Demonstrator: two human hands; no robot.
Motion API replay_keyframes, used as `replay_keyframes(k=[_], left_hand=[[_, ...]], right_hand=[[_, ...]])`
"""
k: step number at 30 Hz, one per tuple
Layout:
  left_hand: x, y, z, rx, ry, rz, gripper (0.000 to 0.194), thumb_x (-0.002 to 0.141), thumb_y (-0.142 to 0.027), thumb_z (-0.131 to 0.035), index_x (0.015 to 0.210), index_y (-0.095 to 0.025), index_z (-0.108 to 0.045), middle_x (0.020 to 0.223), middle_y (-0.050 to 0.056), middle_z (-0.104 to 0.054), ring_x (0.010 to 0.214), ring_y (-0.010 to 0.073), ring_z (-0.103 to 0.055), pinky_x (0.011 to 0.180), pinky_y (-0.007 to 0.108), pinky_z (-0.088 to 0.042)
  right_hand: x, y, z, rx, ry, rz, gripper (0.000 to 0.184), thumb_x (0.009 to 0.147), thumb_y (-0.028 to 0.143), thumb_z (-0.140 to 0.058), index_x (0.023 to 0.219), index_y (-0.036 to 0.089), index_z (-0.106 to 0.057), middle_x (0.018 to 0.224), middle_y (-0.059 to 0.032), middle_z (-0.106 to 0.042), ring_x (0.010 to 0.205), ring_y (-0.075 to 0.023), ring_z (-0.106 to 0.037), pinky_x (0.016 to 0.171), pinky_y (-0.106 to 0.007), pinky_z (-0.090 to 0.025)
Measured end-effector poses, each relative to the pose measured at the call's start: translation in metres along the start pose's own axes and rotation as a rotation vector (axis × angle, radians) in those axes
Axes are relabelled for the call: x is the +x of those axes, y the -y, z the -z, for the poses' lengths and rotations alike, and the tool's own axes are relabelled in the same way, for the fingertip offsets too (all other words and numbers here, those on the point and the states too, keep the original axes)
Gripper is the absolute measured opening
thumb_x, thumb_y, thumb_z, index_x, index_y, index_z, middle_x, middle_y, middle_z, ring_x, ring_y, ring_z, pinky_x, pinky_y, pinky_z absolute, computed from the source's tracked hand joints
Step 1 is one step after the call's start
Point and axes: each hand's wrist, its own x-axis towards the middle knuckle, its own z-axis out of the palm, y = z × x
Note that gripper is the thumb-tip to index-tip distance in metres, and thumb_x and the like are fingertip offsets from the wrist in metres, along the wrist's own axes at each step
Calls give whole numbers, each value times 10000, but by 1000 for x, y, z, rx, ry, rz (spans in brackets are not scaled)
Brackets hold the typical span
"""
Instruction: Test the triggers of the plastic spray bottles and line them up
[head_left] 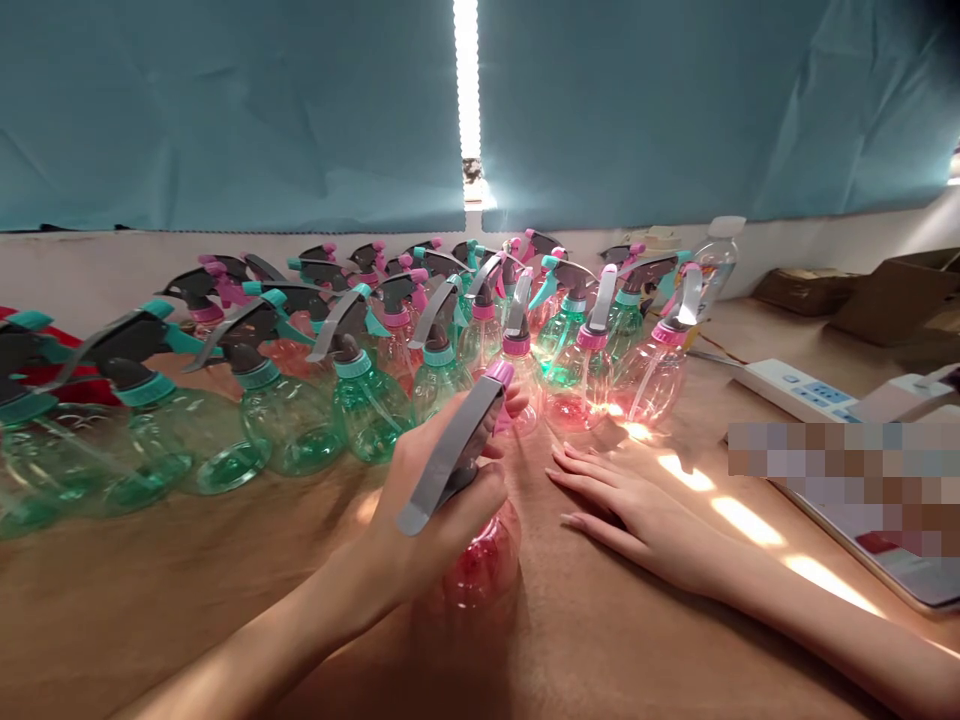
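Observation:
My left hand (431, 500) is wrapped round the spray head of a pink transparent spray bottle (480, 565) that stands on the brown table (637, 640). Its grey trigger (450, 455) sticks out over my fingers. My right hand (622, 500) lies flat on the table just right of the bottle, fingers stretched out, holding nothing. Right behind both hands stand several green and pink spray bottles (360, 400) with grey triggers, packed in rows.
More green bottles (90, 440) crowd the left side of the table. A white power strip (795, 390) and a flat device (885, 545) lie at the right. Cardboard boxes (892, 295) sit at the far right. A teal curtain (225, 110) hangs behind.

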Motion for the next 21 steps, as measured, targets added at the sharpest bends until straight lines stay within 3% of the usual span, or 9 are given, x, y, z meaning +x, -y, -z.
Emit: replay_keyframes(k=[7, 16, 21], left_hand=[[2, -4, 0, -14, -18, -37, 92, 747, -129, -490, 774, -217, -490, 750, -10, -566, 571, 132, -458, 486, 261, -363], [-1, 2, 0, -3, -35, -45, 149, 766, -127, -511, 873, -207, -575, 741, 0, -594, 598, 147, -507, 515, 263, -400], [0, 1, 0, -7, -32, -44, 101, 750, -131, -507, 806, -209, -540, 725, -5, -561, 593, 146, -494, 512, 263, -383]], right_hand=[[0, 0, 0, -28, 7, 3, 573, 962, 536, -320, 1442, 230, -388, 1523, -8, -334, 1412, -225, -300, 1152, -466, -287], [0, 0, 1, -47, 19, -8, 583, 962, 549, -300, 1446, 235, -379, 1529, 5, -317, 1416, -208, -291, 1154, -447, -286], [0, 1, 1, -46, 19, -7, 579, 961, 549, -302, 1448, 244, -375, 1530, 6, -316, 1418, -212, -287, 1152, -452, -286]])
